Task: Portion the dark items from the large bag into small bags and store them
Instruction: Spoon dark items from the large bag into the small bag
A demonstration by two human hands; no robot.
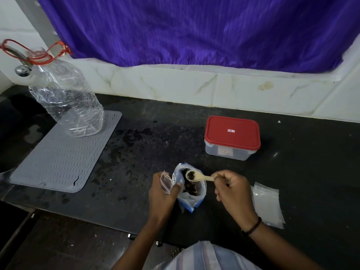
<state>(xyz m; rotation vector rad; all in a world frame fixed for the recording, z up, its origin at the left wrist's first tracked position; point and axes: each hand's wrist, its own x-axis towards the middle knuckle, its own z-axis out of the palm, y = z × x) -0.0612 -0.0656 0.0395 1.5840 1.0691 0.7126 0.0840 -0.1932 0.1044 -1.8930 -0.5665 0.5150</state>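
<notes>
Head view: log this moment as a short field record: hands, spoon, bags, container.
left hand: holds small bag beside large bag
right hand: grips spoon
spoon: loaded with dark items, above large bag's open mouth
spare small bags: flat on counter, right of right hand
container: red lid on

A: Where is open counter (155,133) seen?

B: Between the grey mat (58,158) and the red-lidded container (232,137), a broad bare strip is left, running back to the tiled wall.

A: And what is blocked?

B: The near centre is taken by the large bag (191,191), flanked closely by both hands. The right is covered by small bags (267,203); the mat's far corner is occupied by a clear bottle (66,98).
</notes>
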